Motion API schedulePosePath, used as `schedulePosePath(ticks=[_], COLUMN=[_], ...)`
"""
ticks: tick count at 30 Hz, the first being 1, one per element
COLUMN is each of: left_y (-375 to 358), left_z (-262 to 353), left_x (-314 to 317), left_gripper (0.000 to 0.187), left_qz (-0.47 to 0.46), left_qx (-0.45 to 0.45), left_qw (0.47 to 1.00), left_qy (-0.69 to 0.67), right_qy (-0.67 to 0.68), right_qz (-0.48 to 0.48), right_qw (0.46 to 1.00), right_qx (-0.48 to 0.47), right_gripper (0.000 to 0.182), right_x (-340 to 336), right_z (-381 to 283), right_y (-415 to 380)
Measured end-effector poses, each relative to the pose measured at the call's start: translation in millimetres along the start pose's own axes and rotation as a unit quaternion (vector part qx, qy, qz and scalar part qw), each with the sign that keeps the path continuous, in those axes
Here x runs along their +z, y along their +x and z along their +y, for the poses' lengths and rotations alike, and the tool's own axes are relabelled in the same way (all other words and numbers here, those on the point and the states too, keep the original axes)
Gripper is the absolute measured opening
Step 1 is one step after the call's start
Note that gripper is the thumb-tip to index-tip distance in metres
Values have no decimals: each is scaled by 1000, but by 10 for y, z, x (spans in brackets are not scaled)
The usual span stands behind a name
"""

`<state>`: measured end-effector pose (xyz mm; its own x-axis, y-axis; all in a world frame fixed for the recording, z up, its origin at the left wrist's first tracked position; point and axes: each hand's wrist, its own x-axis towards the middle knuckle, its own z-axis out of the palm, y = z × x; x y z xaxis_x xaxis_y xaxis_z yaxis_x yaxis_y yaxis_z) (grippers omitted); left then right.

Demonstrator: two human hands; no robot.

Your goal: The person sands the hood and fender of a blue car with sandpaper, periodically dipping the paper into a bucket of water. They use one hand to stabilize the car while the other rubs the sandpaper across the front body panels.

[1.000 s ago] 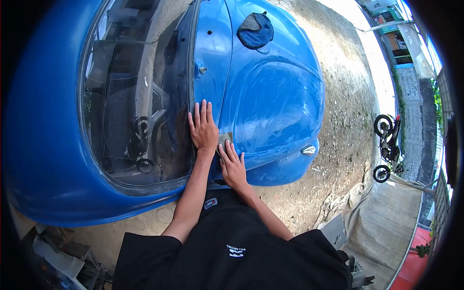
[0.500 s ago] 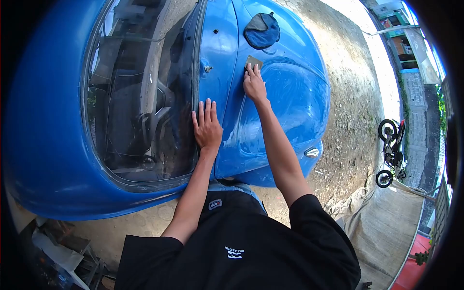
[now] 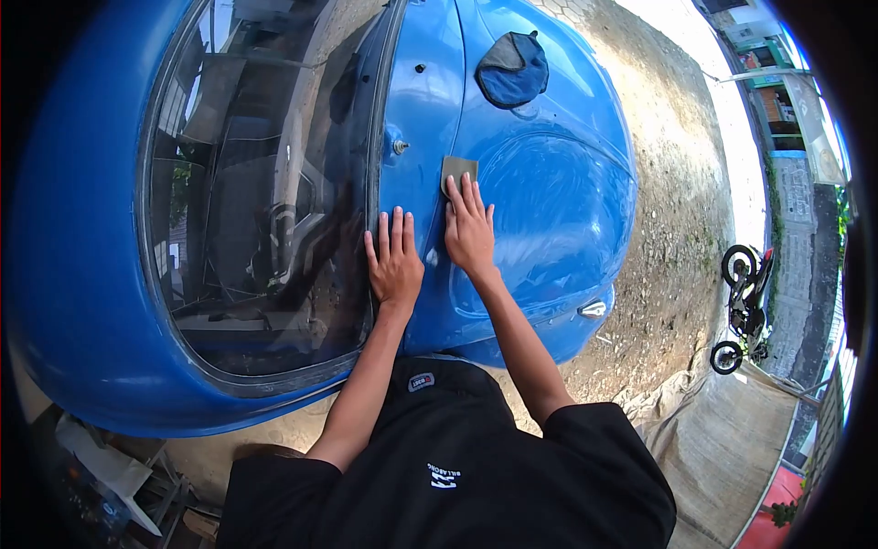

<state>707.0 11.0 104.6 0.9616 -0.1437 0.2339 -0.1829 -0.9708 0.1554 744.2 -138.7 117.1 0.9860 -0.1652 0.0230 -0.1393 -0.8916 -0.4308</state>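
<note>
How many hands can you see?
2: the left hand is on the blue car beside its windshield; the right hand has fingers on the brownish pad.

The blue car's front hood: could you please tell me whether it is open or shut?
Shut: the hood lies level with the blue panel beside the windshield, with only a narrow seam between hood and panel.

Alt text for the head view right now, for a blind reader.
A person's right hand presses a grey-brown sheet against a blue car; the left hand lies flat by the windshield. A blue-grey cloth rests on the car, with a motorcycle beyond.
</note>
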Motion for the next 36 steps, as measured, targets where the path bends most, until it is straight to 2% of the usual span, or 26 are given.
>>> schedulePosePath(ticks=[4, 6, 9, 12, 16, 19, 24, 26, 29, 32, 35, 36], left_y=[3, 14, -9, -34, -19, -17, -8, -24, -26, -45, -40, -30], left_z=[11, 11, 23, 34, 12, 33, 43, 52, -2, 18, 18, 21], left_x=[10, 4, 40, 24, 53, 25, -7, -3, 36, 28, 39, 37], left_gripper=[52, 52, 52, 52, 49, 50, 51, 50, 48, 46, 46, 46], left_qz=[19, 24, 35, 32, 27, 36, 50, 59, 73, 83, 86, 86], left_qx=[2, -2, -6, -13, -10, -6, 6, 11, 23, 23, 25, 24], left_qw=[1000, 1000, 999, 999, 1000, 999, 998, 998, 996, 996, 996, 996], left_qy=[15, 6, 7, -6, 11, 14, 28, 34, 35, 33, 29, 27], right_qy=[17, 17, 21, -1, 9, 5, -19, -31, -31, 2, 9, 9], right_qz=[55, 43, 57, 59, -21, -62, -21, 36, 78, 76, 73, 58], right_qw=[996, 994, 997, 997, 995, 991, 991, 990, 993, 997, 997, 998], right_qx=[61, 95, 38, -59, -102, -115, -130, -131, -78, 22, 7, -32], right_gripper=[51, 51, 52, 54, 57, 63, 67, 68, 61, 53, 51, 54], right_x=[-6, -64, 33, 106, 62, -11, -101, -60, -37, -137, -89, -112], right_z=[303, 248, 176, 35, 25, 160, 417, 536, 692, 732, 714, 708], right_y=[1277, 1508, 1216, 245, -989, -1521, -1295, -984, -517, -165, -192, -299])
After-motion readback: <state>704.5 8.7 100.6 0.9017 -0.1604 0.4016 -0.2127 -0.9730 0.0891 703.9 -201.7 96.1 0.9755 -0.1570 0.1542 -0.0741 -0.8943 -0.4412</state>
